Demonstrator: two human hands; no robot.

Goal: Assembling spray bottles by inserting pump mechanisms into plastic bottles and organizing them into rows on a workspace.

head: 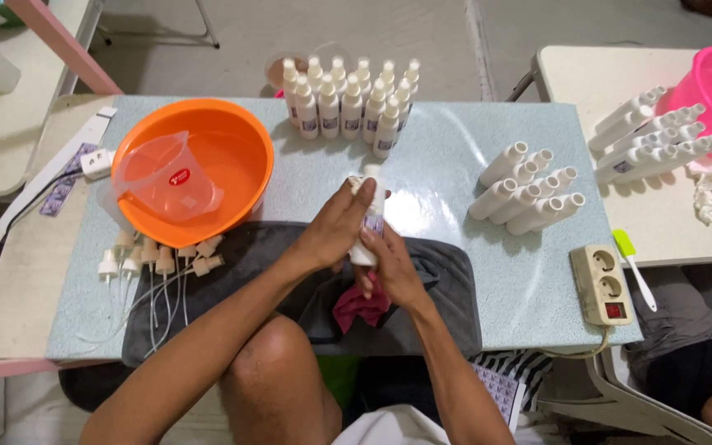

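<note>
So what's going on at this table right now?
A person holds a small white bottle in both hands: the left hand wraps its upper part, the right hand grips lower down, with a pink cloth under it. Capped spray bottles stand at the back, uncapped bottles lie to the right, and spray tops lie beside an orange basin.

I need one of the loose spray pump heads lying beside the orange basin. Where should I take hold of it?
Grip a spray pump head by its stubby white cap, coming from above: the caps lie uppermost in the row while the thin dip tubes trail toward you and would bend.
</note>
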